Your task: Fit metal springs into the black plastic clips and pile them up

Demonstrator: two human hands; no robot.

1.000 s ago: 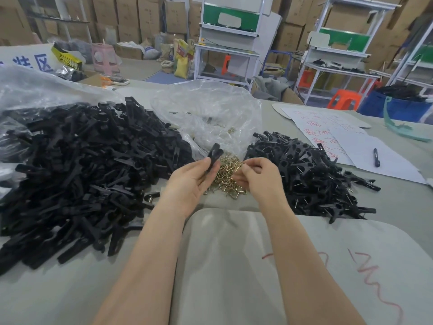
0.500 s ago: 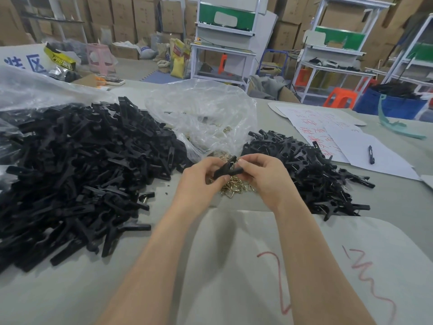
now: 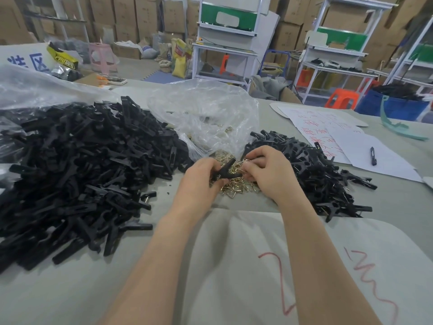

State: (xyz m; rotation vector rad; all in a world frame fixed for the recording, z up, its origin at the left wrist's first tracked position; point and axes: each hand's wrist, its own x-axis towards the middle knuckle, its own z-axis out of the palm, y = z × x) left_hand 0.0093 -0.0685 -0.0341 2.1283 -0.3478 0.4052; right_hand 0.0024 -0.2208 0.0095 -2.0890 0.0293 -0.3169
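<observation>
I'm working between left pile [image 3: 70,172] and right pile [image 3: 323,174], table [image 3: 70,292] bare nearest; left hand [image 3: 201,181] is pinching clip [image 3: 226,172] over springs [image 3: 234,187], right hand [image 3: 269,177] curling at its tip, hold unclear

The matt black plastic clip [image 3: 226,172] in my left hand [image 3: 201,184] looks smooth. The heap of small brass-coloured metal springs [image 3: 234,187] glints. The clear crinkled plastic bag [image 3: 203,113] is glossy, and my pale grey tabletop [image 3: 93,289] is matt.

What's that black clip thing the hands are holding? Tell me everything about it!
The clip is black, matte plastic, with two long arms spread in a V. The left hand pinches its joined end, holding it above the gold springs. The right hand curls its fingers by the open arms; contact is unclear.
</observation>
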